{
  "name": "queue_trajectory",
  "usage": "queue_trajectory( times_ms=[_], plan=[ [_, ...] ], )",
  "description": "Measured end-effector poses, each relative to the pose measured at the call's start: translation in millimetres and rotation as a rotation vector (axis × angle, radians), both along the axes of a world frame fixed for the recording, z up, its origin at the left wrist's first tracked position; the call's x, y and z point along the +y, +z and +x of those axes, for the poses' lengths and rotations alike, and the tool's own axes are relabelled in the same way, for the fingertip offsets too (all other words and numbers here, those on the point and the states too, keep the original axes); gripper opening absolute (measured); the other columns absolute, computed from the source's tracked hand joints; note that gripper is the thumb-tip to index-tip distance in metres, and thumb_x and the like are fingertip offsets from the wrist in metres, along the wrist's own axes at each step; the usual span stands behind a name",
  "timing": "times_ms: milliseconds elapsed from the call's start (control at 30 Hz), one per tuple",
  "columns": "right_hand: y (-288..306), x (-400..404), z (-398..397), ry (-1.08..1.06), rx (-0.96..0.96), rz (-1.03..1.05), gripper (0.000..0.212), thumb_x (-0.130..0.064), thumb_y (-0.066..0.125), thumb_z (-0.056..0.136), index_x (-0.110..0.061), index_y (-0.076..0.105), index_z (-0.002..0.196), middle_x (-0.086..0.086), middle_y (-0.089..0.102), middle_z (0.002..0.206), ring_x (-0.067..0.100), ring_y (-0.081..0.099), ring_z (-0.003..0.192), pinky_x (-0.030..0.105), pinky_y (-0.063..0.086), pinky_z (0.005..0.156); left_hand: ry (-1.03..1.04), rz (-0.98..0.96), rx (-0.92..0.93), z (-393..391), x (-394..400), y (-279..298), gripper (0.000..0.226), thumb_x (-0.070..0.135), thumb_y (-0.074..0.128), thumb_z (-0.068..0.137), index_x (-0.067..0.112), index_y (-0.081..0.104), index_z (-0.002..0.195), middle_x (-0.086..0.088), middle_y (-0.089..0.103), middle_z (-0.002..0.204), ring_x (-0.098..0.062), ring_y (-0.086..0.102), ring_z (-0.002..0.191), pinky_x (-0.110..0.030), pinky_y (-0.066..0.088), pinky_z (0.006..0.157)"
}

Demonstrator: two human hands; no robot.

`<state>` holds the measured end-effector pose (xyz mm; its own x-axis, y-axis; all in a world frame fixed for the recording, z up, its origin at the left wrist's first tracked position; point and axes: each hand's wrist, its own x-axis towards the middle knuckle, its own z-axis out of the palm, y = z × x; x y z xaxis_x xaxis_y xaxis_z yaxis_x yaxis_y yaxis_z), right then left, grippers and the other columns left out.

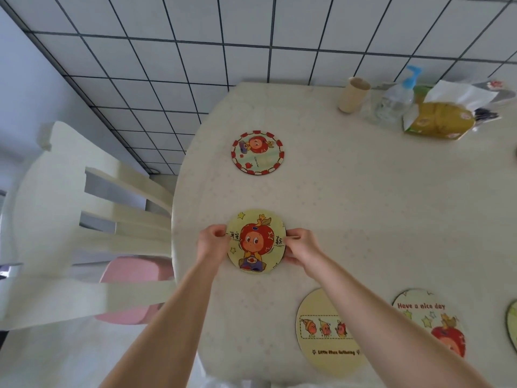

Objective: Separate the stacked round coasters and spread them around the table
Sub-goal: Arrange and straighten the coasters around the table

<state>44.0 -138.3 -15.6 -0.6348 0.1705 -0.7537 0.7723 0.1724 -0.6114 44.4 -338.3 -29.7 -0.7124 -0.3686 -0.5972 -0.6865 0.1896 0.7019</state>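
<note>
A round yellow coaster (256, 242) with a red apple-headed figure sits near the table's left edge. My left hand (212, 242) pinches its left rim and my right hand (300, 247) pinches its right rim. Whether more coasters lie stacked under it I cannot tell. A red-bordered coaster (258, 152) lies flat farther back. A pale yellow coaster (326, 331) with a row of small figures lies near the front. Beside it lies a "Have a nice day" coaster (425, 315), partly under my right forearm. A sliver of another coaster (512, 329) shows at the right edge.
The cream table (363, 205) carries a beige cup (354, 95), a clear pump bottle (396, 99) and a yellow tissue pack (439, 121) at the back right. A white slatted chair (92, 219) with a pink cushion (134, 278) stands close to the left.
</note>
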Motion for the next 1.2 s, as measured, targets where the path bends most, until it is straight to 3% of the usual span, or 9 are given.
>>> queue_trajectory(
  times_ms=[100, 267, 467, 533, 633, 800, 933, 1067, 1200],
  plan=[
    [5, -2, -11, 0.053, 0.024, 0.046, 0.019, -0.012, 0.051, 0.09, -0.027, 0.061, 0.082, 0.005, 0.069, 0.093, 0.022, 0.068, 0.083, 0.029, 0.057, 0.057, 0.04, 0.052, -0.034, -5, -3, -1, 0.025, 0.0, 0.056, 0.087, 0.012, 0.067, 0.106, -0.008, 0.068, 0.097, -0.03, 0.067, 0.095, -0.046, 0.057, 0.086],
    [8, 4, -29, 0.093, 0.03, 0.087, 0.024, -0.01, 0.049, 0.091, -0.027, 0.058, 0.078, 0.002, 0.066, 0.085, 0.024, 0.066, 0.08, 0.042, 0.062, 0.073, 0.064, 0.055, -0.016, -13, 2, -1, 0.022, 0.0, 0.062, 0.083, 0.015, 0.067, 0.098, -0.005, 0.067, 0.088, -0.031, 0.067, 0.091, -0.048, 0.058, 0.083],
    [1, 15, -43, 0.294, 0.06, 0.163, 0.014, -0.006, 0.05, 0.092, -0.012, 0.061, 0.099, 0.009, 0.065, 0.095, 0.03, 0.067, 0.087, 0.046, 0.061, 0.079, 0.028, -0.024, -0.067, -26, 2, -10, 0.02, 0.002, 0.065, 0.079, 0.014, 0.068, 0.094, -0.005, 0.07, 0.09, -0.03, 0.067, 0.087, -0.046, 0.059, 0.08],
    [-2, 21, -47, 0.385, 0.087, 0.229, 0.021, -0.008, 0.049, 0.091, -0.008, 0.062, 0.107, 0.011, 0.066, 0.098, 0.033, 0.065, 0.094, 0.048, 0.058, 0.083, -0.046, -0.104, -0.076, -28, -1, -13, 0.014, 0.007, 0.064, 0.081, 0.019, 0.067, 0.087, 0.0, 0.07, 0.086, -0.025, 0.066, 0.083, -0.038, 0.058, 0.072],
    [-3, 28, -63, 0.401, 0.103, 0.266, 0.024, -0.007, 0.044, 0.091, -0.012, 0.06, 0.108, 0.015, 0.066, 0.108, 0.035, 0.064, 0.101, 0.044, 0.057, 0.084, -0.132, -0.232, -0.063, -41, -6, -9, 0.016, 0.015, 0.06, 0.082, 0.029, 0.064, 0.078, 0.01, 0.067, 0.08, -0.016, 0.062, 0.079, -0.023, 0.045, 0.058],
    [-1, 37, -125, 0.374, 0.138, 0.25, 0.018, -0.005, 0.048, 0.093, -0.013, 0.063, 0.098, 0.015, 0.067, 0.102, 0.035, 0.07, 0.091, 0.048, 0.06, 0.08, -0.124, -0.219, -0.025, -90, -5, -7, 0.017, 0.013, 0.057, 0.086, 0.027, 0.065, 0.093, 0.007, 0.066, 0.093, -0.011, 0.059, 0.083, -0.019, 0.042, 0.061],
    [0, 36, -183, 0.313, 0.148, 0.196, 0.026, -0.003, 0.049, 0.092, -0.004, 0.063, 0.114, 0.004, 0.064, 0.087, 0.025, 0.066, 0.083, 0.042, 0.06, 0.081, -0.115, -0.208, 0.016, -137, 3, -8, 0.022, 0.012, 0.056, 0.089, 0.023, 0.065, 0.106, 0.002, 0.064, 0.106, -0.02, 0.062, 0.097, -0.032, 0.053, 0.081],
    [3, 30, -230, 0.223, 0.128, 0.158, 0.029, -0.003, 0.049, 0.093, -0.001, 0.059, 0.12, 0.009, 0.063, 0.094, 0.024, 0.065, 0.086, 0.036, 0.06, 0.078, -0.045, -0.189, 0.069, -178, 9, -9, 0.036, 0.007, 0.055, 0.087, 0.02, 0.061, 0.119, -0.001, 0.063, 0.118, -0.022, 0.062, 0.103, -0.043, 0.056, 0.087],
    [2, 19, -253, 0.13, 0.018, 0.161, 0.026, -0.006, 0.053, 0.09, -0.001, 0.057, 0.115, 0.018, 0.067, 0.109, 0.031, 0.073, 0.092, 0.044, 0.061, 0.082, -0.001, -0.194, 0.111, -224, 9, -11, 0.037, 0.012, 0.057, 0.085, 0.017, 0.061, 0.122, -0.003, 0.064, 0.121, -0.022, 0.06, 0.104, -0.035, 0.053, 0.086]
  ],
)
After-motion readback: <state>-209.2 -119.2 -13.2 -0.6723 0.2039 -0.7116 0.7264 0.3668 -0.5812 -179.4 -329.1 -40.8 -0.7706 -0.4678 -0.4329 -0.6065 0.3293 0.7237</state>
